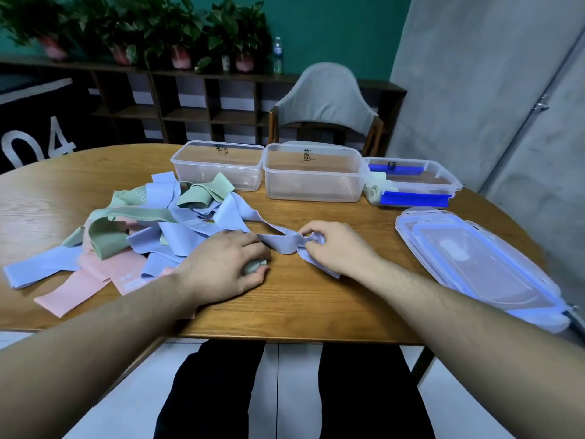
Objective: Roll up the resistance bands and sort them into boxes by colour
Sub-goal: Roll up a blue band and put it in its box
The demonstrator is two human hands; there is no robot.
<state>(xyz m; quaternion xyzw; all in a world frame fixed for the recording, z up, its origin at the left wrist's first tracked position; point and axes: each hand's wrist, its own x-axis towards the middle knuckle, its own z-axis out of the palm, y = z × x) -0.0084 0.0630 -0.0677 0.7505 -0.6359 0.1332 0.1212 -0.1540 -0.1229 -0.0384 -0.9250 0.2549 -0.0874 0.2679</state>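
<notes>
Two hands at work: right hand (329, 245) pinches one lilac stretchy band (281, 240) to begin rolling; left hand (228, 264) cups a rolled pale-green band (254, 267) on the wooden table (316, 299); three clear plastic boxes (313, 172) wait beyond.

Band pile (133, 236) left on table (300, 305); three boxes (313, 172) behind; lids (474, 264) right.

Teal wall (332, 30), dark shelving (190, 103), grey chair (326, 93), wooden table (285, 299)
</notes>
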